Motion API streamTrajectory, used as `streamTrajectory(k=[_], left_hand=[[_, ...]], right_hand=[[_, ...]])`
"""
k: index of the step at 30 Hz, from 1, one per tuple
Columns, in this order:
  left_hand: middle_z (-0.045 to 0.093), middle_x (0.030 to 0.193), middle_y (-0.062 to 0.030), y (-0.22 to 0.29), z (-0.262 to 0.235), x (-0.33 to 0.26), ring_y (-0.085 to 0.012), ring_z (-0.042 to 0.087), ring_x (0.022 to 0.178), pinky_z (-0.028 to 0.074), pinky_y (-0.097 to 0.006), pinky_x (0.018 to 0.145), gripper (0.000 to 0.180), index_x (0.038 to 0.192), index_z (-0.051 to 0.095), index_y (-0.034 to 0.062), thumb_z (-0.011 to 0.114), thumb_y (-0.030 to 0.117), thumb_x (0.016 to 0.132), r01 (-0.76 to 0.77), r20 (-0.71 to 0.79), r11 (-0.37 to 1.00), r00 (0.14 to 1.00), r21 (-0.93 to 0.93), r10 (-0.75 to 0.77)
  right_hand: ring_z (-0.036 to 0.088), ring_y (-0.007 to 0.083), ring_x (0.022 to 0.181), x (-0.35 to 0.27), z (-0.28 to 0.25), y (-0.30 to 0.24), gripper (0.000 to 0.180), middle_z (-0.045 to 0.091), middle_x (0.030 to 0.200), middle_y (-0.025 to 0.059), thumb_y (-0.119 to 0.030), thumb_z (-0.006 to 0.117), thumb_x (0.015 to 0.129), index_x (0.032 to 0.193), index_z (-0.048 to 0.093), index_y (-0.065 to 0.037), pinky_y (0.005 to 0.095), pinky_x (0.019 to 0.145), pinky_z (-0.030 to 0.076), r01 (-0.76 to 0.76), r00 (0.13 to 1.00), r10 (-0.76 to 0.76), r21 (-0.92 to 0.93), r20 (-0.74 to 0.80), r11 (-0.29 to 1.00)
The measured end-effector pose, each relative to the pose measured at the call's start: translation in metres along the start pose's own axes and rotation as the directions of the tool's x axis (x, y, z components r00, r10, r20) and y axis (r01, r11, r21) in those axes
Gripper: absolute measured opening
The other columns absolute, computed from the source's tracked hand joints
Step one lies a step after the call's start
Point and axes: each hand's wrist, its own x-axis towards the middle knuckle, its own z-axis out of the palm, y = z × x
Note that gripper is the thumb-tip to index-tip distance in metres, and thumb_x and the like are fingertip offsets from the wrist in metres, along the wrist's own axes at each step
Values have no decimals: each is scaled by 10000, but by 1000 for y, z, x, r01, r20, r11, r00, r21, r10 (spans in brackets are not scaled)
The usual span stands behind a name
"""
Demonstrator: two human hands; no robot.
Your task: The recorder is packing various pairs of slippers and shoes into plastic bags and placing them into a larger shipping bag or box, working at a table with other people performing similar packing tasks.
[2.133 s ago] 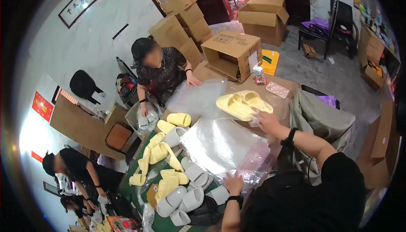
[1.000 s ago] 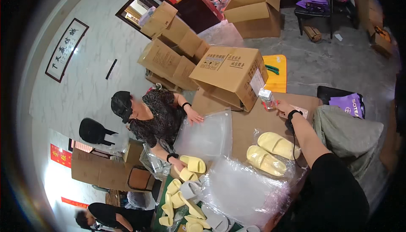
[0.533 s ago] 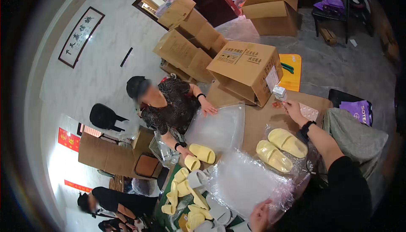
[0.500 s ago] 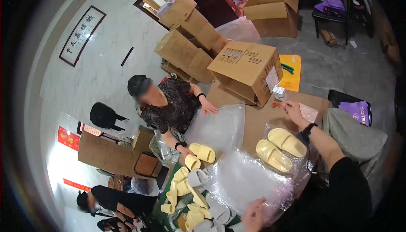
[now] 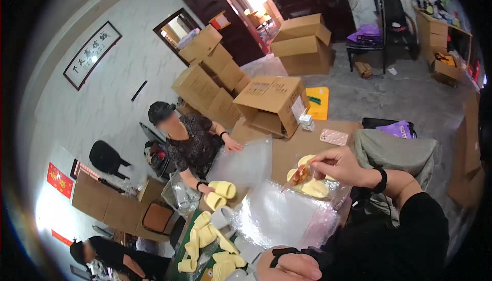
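The right hand [image 5: 333, 168] is pinching a small clear packet [image 5: 301, 174] with red-orange contents, its thumb and fingers closing narrowly on one end, and is hovering at the near right of the desk [image 5: 288, 150]. Behind the packet, a pair of yellow slippers [image 5: 315, 188] is lying with clear plastic around or beneath it; whether packet and slippers are touching, I cannot tell. The left hand [image 5: 294, 265] is curling at the near edge, and whether it is gripping anything is not showing. Between them, a stack of clear plastic sheets [image 5: 279, 217] is lying flat. Only that right-hand pair is clearly sitting with plastic, while the packet is being held apart; toward the left, loose yellow slippers [image 5: 206, 235] are lying in a heap, mostly bare, beside grey slippers [image 5: 248, 250]. Across the desk, a co-worker's hand [image 5: 205, 188] is touching another yellow pair [image 5: 223, 188].
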Motion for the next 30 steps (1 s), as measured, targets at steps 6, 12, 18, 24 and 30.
streamTrajectory(k=[6,12,18,24,30], left_hand=[[520,691,-10,9,-10,-8,-186,437,644,361,-308,585,152,650,493,97,601,161,734,-167,113,986,979,-19,168],[562,754,-100,16,-54,-19,-232,501,703,389,-321,584,136,707,572,48,615,171,743,-13,397,998,917,-61,36],[569,761,-106,16,-46,4,-237,509,696,395,-328,576,147,709,573,36,614,171,749,120,404,973,914,-199,-30],[573,763,-109,18,-50,11,-238,515,698,401,-330,579,148,712,573,33,613,169,754,153,395,973,915,-171,-75],[578,766,-112,18,-53,16,-240,520,699,406,-332,582,149,716,574,29,612,167,760,162,403,970,912,-179,-78]], right_hand=[[630,115,610,-45,28,-80,142,642,689,94,-46,540,881,957,610,52,224,523,508,113,994,-113,30,10,993],[657,135,727,-59,49,-124,185,659,759,96,-14,534,865,1026,599,48,231,657,524,508,833,-473,-57,288,859],[579,246,534,-107,55,-178,203,604,646,105,-20,689,730,931,666,-22,300,477,439,707,707,-614,-345,352,617],[562,188,485,-103,67,-173,189,590,610,53,-73,678,764,943,630,-35,292,469,448,904,426,-855,-109,297,412],[587,307,590,-76,37,-162,255,596,697,200,-11,670,760,975,600,108,312,510,454,919,-21,-814,332,580,213]])
